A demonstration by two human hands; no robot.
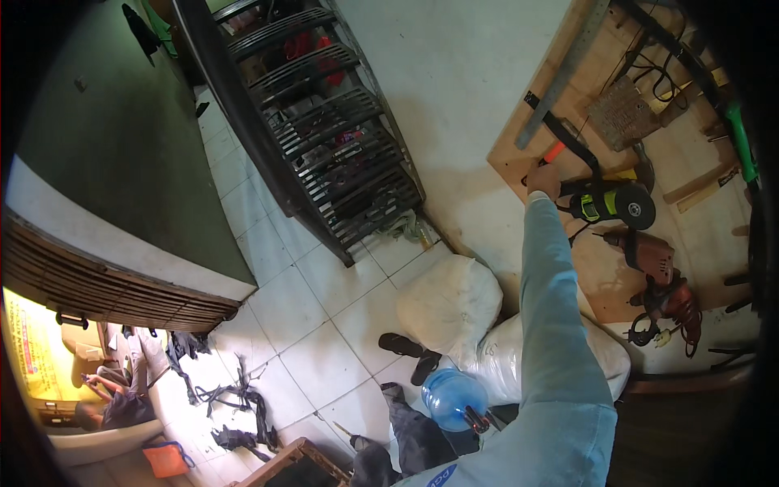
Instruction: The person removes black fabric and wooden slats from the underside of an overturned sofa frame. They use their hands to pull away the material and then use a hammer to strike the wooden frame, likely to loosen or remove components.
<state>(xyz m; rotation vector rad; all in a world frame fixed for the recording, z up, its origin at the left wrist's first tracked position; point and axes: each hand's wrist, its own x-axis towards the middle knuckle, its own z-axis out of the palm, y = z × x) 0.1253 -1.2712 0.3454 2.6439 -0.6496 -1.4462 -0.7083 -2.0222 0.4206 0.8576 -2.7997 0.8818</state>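
My right arm, in a pale blue sleeve, stretches up to a wooden tool board [600, 288] on the right. My right hand [542, 180] has its fingers closed around a tool with a red-orange handle [555, 152]. Just beside it hang a yellow-green power tool with a black disc [604, 204], a hammer [644, 170], a long metal straightedge [560, 77] and a dark strap. Below are red drills [649, 258] with cords. A perforated metal piece [625, 114] and a green-handled tool [742, 142] are also on the board. My left hand is out of sight.
A black slatted rack [337, 138] holds assorted items. Below are white sacks [446, 304], a blue water jug [450, 398], flip-flops [406, 349], black straps [243, 398], a wooden frame [292, 454] and an orange pouch [166, 460]. Another person [122, 406] sits in the lit doorway at lower left.
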